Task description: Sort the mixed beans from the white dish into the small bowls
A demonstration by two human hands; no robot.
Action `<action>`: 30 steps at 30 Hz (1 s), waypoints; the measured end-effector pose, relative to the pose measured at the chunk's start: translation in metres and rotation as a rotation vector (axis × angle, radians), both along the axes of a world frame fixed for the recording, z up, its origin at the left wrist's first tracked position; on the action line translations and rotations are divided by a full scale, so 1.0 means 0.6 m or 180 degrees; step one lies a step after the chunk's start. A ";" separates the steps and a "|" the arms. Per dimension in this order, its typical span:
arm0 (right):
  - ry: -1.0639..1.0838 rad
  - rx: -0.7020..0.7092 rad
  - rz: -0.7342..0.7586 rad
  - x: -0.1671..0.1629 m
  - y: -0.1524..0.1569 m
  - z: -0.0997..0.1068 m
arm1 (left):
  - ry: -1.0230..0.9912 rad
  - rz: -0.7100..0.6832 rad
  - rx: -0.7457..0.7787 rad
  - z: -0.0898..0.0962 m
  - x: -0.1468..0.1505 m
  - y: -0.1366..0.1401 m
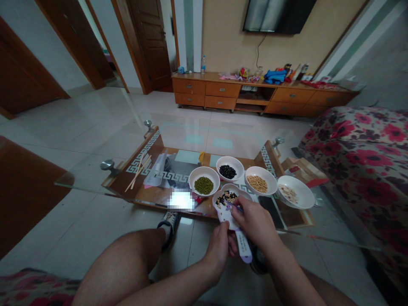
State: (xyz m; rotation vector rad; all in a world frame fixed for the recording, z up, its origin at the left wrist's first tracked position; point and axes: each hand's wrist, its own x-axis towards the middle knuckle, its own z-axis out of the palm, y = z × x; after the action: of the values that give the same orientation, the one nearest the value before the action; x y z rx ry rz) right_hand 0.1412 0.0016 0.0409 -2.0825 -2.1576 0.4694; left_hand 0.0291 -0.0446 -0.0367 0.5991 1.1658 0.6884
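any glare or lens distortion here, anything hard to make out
Head view: dim overall; a blown-out, blocky white patch; pale reflections on the television; a door frame leans, likely wide-angle distortion; lettering on the dish handle too small to read.

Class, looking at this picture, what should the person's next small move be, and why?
Perhaps gently part the mixed beans with the thin stick in the right hand: dark and pale ones lie together on the white fan-shaped board, the stick already points at them, and the left hand holds the board's near edge.
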 end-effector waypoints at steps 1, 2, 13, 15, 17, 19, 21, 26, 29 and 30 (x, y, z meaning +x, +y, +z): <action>0.0006 0.0002 0.0005 0.000 0.000 0.000 | -0.0011 0.0016 0.0019 0.000 0.000 0.000; 0.0013 0.0008 0.0007 0.000 0.001 -0.001 | -0.0023 0.0015 0.0012 -0.001 0.000 -0.001; -0.0056 0.0027 0.0043 -0.003 0.001 0.001 | -0.0017 0.0068 -0.0005 0.000 0.001 0.000; -0.0030 0.0036 0.0045 -0.002 0.001 -0.001 | -0.0013 0.0045 -0.0002 0.001 0.002 0.000; -0.0022 0.0051 0.0032 -0.001 0.001 -0.002 | 0.0003 0.0038 0.0011 0.000 0.002 0.000; -0.0021 0.0065 0.0036 0.000 0.001 -0.004 | 0.0014 0.0039 0.0026 0.000 0.002 0.000; -0.0024 0.0059 0.0053 0.000 0.001 -0.004 | 0.0039 0.0034 0.0026 0.000 0.001 -0.001; -0.0055 -0.0038 0.0005 -0.002 0.002 0.000 | 0.0023 0.0051 0.0037 0.004 0.000 -0.002; -0.0060 -0.0040 0.0003 -0.003 0.002 0.003 | 0.0020 0.0058 0.0009 0.004 0.001 -0.002; -0.0060 -0.0033 0.0007 -0.003 0.002 0.003 | 0.0031 0.0052 0.0013 0.004 0.001 -0.002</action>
State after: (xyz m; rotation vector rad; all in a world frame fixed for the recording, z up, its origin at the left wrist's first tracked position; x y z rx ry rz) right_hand 0.1391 0.0027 0.0428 -2.0983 -2.1726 0.4640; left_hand 0.0299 -0.0456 -0.0341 0.5974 1.1797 0.7026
